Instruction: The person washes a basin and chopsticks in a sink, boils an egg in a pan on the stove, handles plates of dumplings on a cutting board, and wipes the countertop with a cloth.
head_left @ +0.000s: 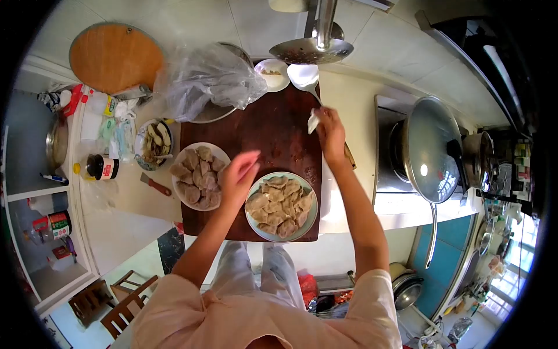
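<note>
My right hand is pinched on a small crumpled white piece that looks like tissue, above the right edge of the dark wooden board. Under that hand lies a metal spatula, its wooden handle end showing past my wrist. My left hand hovers between two plates of dumplings, fingers stretched out and slightly blurred, holding nothing. Below and right of it is a pale-rimmed plate piled with dumplings. To its left, a white plate carries more dumplings.
A clear plastic bag covers a metal bowl at the back, beside a small white bowl. A skimmer hangs above. On the right, a lidded wok sits on the stove. A scraper and a jar lie left.
</note>
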The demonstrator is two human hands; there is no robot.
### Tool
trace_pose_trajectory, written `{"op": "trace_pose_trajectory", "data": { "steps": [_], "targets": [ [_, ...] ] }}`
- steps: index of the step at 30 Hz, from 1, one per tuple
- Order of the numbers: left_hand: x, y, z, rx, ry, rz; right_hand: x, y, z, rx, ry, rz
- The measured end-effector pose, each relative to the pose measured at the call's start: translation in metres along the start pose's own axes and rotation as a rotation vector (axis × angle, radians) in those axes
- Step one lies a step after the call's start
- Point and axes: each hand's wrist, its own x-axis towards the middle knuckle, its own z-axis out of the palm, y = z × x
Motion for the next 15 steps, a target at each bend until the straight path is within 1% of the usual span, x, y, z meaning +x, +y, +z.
{"op": "trace_pose_trajectory", "data": {
  "steps": [2, 3, 4, 6, 7, 8, 9, 10, 12, 14, 15],
  "targets": [
    [-0.052, -0.009, -0.024, 0.089, 0.143, -0.078, 0.022, 0.018, 0.012, -0.094, -0.018, -0.104],
    [-0.080, -0.029, -0.037, 0.082, 0.156, -0.115, 0.026, 0.033, 0.024, -0.153, -0.084, -0.137],
    [-0.108, -0.056, -0.045, 0.075, 0.168, -0.150, 0.022, 0.039, 0.036, -0.075, -0.178, -0.097],
    [-0.158, -0.084, -0.044, -0.036, 0.131, -0.404, 0.019, 0.045, 0.050, 0.071, -0.356, -0.026],
    [-0.170, -0.085, -0.041, -0.239, 0.066, -0.504, 0.011, 0.037, 0.039, -0.238, -0.396, -0.366],
    [-0.178, -0.088, -0.035, -0.446, -0.001, -0.600, -0.001, 0.032, 0.033, -0.196, -0.436, -0.358],
    [-0.176, -0.082, -0.021, -0.480, 0.068, -0.636, -0.013, 0.027, 0.026, -0.156, -0.476, -0.349],
    [-0.174, -0.084, -0.018, -0.448, 0.073, -0.659, -0.026, 0.020, 0.018, -0.119, -0.515, -0.341],
    [-0.166, -0.092, -0.011, -0.388, 0.079, -0.694, -0.073, 0.021, 0.015, 0.653, -0.653, 0.292],
    [-0.162, -0.096, -0.007, -0.376, 0.110, -0.711, -0.089, 0.020, 0.001, 0.090, -0.679, -0.209],
    [-0.161, -0.092, -0.005, -0.352, 0.114, -0.706, -0.090, 0.026, 0.002, 0.046, -0.659, -0.272]
  ]
}}
